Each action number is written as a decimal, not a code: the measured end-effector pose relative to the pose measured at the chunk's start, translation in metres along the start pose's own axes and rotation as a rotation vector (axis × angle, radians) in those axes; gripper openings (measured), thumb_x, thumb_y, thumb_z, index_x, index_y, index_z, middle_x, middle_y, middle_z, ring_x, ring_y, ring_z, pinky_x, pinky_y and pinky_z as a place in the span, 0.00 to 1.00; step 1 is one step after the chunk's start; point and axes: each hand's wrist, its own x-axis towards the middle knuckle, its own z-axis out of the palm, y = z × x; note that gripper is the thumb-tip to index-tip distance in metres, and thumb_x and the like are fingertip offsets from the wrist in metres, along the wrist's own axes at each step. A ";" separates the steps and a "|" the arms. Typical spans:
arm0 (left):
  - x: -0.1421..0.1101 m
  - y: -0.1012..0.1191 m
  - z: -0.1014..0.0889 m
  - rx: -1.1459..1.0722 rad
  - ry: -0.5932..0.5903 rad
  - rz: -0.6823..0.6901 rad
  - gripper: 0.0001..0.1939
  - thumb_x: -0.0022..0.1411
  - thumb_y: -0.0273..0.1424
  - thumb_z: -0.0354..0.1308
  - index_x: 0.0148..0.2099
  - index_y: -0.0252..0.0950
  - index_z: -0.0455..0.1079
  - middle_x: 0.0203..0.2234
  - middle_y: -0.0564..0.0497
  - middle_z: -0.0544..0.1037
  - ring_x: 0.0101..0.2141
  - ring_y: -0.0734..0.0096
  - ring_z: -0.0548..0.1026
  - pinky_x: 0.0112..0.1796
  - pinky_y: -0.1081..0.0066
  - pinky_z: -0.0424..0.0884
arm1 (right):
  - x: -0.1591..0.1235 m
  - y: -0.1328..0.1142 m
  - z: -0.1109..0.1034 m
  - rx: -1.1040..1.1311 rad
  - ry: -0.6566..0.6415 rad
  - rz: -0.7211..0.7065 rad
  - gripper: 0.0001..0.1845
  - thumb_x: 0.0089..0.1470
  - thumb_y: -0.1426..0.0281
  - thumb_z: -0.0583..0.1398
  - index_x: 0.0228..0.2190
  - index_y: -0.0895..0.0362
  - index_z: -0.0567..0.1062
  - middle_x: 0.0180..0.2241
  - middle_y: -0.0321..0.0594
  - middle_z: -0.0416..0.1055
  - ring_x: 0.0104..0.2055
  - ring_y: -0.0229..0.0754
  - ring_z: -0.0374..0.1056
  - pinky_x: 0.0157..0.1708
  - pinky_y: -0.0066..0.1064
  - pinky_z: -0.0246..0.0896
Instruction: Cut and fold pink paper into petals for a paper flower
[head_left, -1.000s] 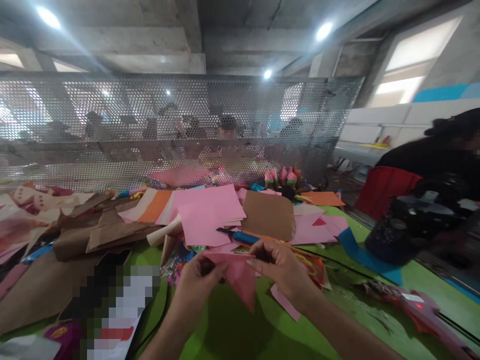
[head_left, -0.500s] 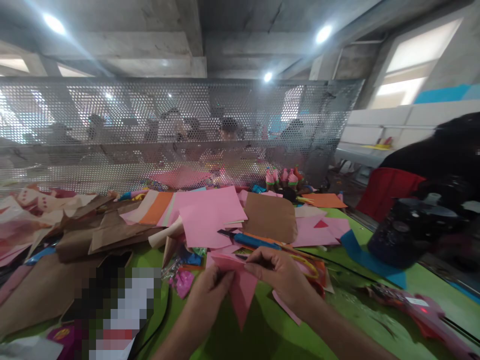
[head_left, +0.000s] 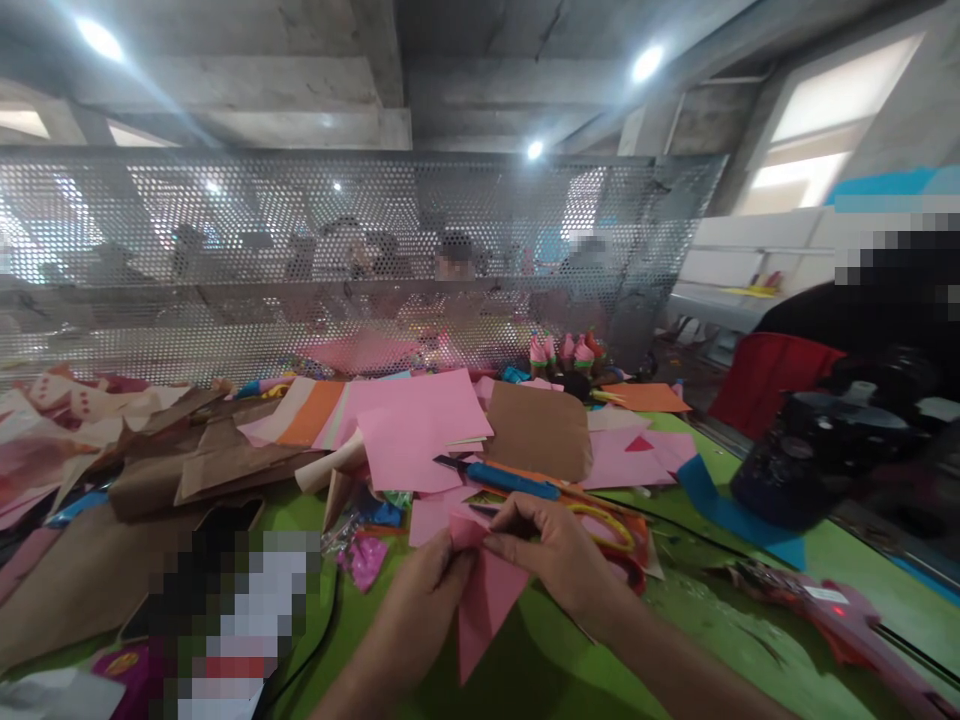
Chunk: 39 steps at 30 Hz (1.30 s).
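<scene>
Both my left hand (head_left: 421, 590) and right hand (head_left: 559, 555) pinch the pink paper (head_left: 484, 600) above the table (head_left: 574, 680); its top seems partly folded, its lower point hangs loose.

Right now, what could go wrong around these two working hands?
The blue-handled cutter, its dark blade exposed, lies just beyond the right hand; a forward reach might cause a cut. The thin pointed pink sheet, pinched between the left hand and right hand, could crease or tear. The pink gun-shaped tool with a red light lit may be hot.
</scene>
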 end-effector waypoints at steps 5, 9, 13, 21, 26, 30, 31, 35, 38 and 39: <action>0.001 0.004 0.004 -0.080 0.020 -0.040 0.08 0.60 0.34 0.52 0.37 0.36 0.68 0.31 0.51 0.75 0.34 0.63 0.71 0.36 0.70 0.65 | 0.000 0.010 0.003 0.037 0.062 -0.033 0.12 0.46 0.63 0.66 0.22 0.57 0.70 0.22 0.32 0.65 0.26 0.37 0.59 0.27 0.28 0.54; 0.001 -0.001 0.003 -0.035 0.024 -0.002 0.09 0.59 0.30 0.50 0.40 0.35 0.69 0.35 0.48 0.77 0.39 0.60 0.72 0.39 0.69 0.65 | -0.001 0.010 0.005 0.029 0.043 -0.037 0.10 0.47 0.65 0.66 0.26 0.57 0.73 0.24 0.33 0.69 0.28 0.38 0.62 0.28 0.28 0.57; 0.000 -0.004 0.002 0.087 0.001 -0.019 0.07 0.59 0.30 0.50 0.36 0.36 0.69 0.32 0.49 0.76 0.34 0.62 0.71 0.34 0.70 0.63 | -0.001 0.003 0.004 0.009 0.032 -0.022 0.08 0.46 0.66 0.66 0.25 0.57 0.74 0.24 0.34 0.70 0.28 0.38 0.63 0.29 0.29 0.58; 0.002 -0.014 0.007 0.121 -0.010 -0.018 0.10 0.62 0.32 0.47 0.35 0.36 0.68 0.31 0.49 0.76 0.32 0.64 0.70 0.32 0.71 0.61 | 0.000 0.004 0.001 0.014 0.082 -0.041 0.08 0.48 0.65 0.64 0.27 0.58 0.74 0.26 0.35 0.70 0.30 0.40 0.64 0.31 0.30 0.58; -0.001 -0.013 0.004 0.276 -0.050 -0.012 0.08 0.61 0.29 0.46 0.32 0.38 0.66 0.26 0.51 0.74 0.29 0.66 0.69 0.29 0.71 0.56 | -0.001 0.007 0.001 0.019 0.111 -0.074 0.06 0.49 0.67 0.64 0.27 0.57 0.75 0.26 0.35 0.70 0.30 0.40 0.64 0.32 0.29 0.58; -0.002 -0.004 0.001 0.296 -0.088 -0.008 0.08 0.60 0.28 0.46 0.32 0.38 0.66 0.26 0.50 0.74 0.28 0.65 0.69 0.29 0.71 0.55 | -0.002 0.006 0.001 0.058 0.095 -0.057 0.06 0.50 0.66 0.63 0.27 0.56 0.75 0.26 0.35 0.70 0.30 0.40 0.63 0.31 0.29 0.57; -0.002 -0.003 0.001 0.300 -0.096 -0.010 0.08 0.60 0.28 0.46 0.32 0.37 0.66 0.27 0.49 0.75 0.29 0.65 0.69 0.29 0.71 0.55 | -0.002 0.005 0.001 0.044 0.088 -0.062 0.07 0.51 0.66 0.63 0.27 0.57 0.75 0.26 0.35 0.69 0.30 0.39 0.63 0.30 0.28 0.56; -0.003 -0.006 0.002 0.343 -0.107 -0.008 0.08 0.59 0.28 0.47 0.29 0.38 0.64 0.26 0.50 0.75 0.28 0.65 0.68 0.29 0.71 0.53 | -0.002 0.005 0.001 0.022 0.099 -0.063 0.10 0.54 0.64 0.61 0.26 0.57 0.74 0.24 0.33 0.66 0.28 0.38 0.60 0.29 0.27 0.54; -0.003 -0.010 0.001 0.353 -0.095 0.005 0.08 0.59 0.29 0.47 0.28 0.39 0.63 0.23 0.52 0.73 0.26 0.66 0.67 0.27 0.71 0.52 | 0.000 0.008 0.000 0.084 0.086 -0.037 0.12 0.56 0.62 0.59 0.29 0.56 0.76 0.25 0.34 0.66 0.29 0.38 0.61 0.28 0.27 0.55; -0.003 -0.010 0.001 0.350 -0.091 0.006 0.08 0.60 0.30 0.48 0.29 0.39 0.63 0.24 0.52 0.73 0.27 0.66 0.67 0.28 0.71 0.52 | 0.000 0.009 0.000 0.094 0.079 -0.035 0.12 0.57 0.61 0.59 0.31 0.56 0.77 0.26 0.34 0.67 0.29 0.38 0.62 0.28 0.27 0.55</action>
